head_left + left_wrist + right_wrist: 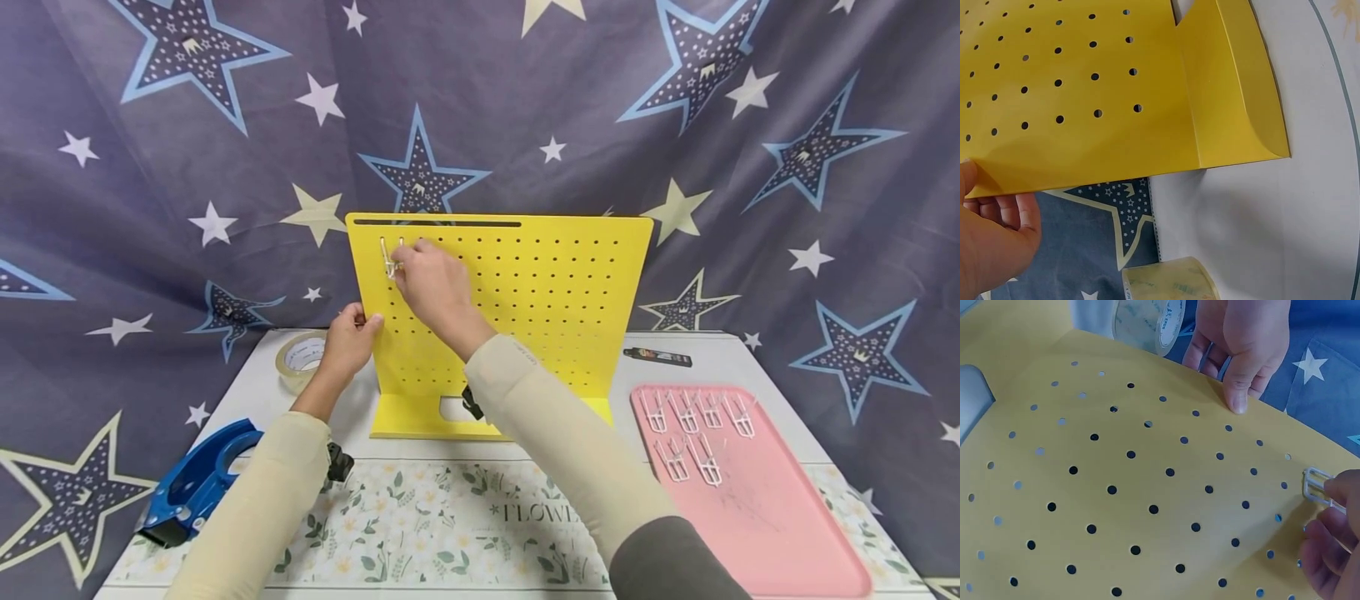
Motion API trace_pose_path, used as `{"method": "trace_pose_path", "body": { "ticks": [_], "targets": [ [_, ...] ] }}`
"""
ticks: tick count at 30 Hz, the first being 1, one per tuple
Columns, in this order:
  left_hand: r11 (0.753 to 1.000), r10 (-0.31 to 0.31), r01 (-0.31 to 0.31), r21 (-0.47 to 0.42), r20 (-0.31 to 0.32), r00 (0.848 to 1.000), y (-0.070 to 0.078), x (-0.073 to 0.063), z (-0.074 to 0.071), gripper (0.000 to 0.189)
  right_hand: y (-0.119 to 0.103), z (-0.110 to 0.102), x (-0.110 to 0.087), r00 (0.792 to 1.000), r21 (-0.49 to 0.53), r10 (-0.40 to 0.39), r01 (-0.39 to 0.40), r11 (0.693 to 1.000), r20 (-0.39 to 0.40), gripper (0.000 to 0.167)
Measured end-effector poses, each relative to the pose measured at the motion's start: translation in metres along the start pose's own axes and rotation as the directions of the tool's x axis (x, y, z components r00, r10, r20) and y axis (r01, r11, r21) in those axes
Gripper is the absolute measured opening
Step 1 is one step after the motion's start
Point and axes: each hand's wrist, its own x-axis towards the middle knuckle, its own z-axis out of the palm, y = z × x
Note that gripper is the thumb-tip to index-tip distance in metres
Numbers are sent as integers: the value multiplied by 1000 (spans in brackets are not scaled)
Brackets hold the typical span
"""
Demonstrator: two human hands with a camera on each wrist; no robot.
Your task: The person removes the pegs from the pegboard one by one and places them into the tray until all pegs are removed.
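A yellow pegboard (540, 292) stands upright on its folded base. My left hand (351, 343) grips its left edge, thumb on the front and fingers behind, as the left wrist view shows too. Near the upper left corner my right hand (435, 283) pinches a white wire pegboard hook (388, 265) against the top rows of holes. In the right wrist view the hook (1317, 486) lies at the board's face; my fingers cover part of it, so I cannot tell how far it sits in the holes.
A pink tray (787, 533) at the right holds several more white hooks (686, 412). Behind it lies a small black packet (658, 357). To the left are a roll of clear tape (288, 367) and a blue tape dispenser (198, 475). A starred curtain (525, 100) hangs behind.
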Motion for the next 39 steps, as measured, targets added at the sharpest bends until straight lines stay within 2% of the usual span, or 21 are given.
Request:
{"method": "trace_pose_path", "body": {
  "ticks": [14,39],
  "targets": [
    [1000,8,-8,-4,-12,1000,1,0,1,34,-1,3,1,990,-30,-43,39,999,-131,21],
    [1000,-12,12,-5,-8,1000,1,-2,1,34,-2,3,-4,966,-46,-104,95,994,-237,20]
  ]
}}
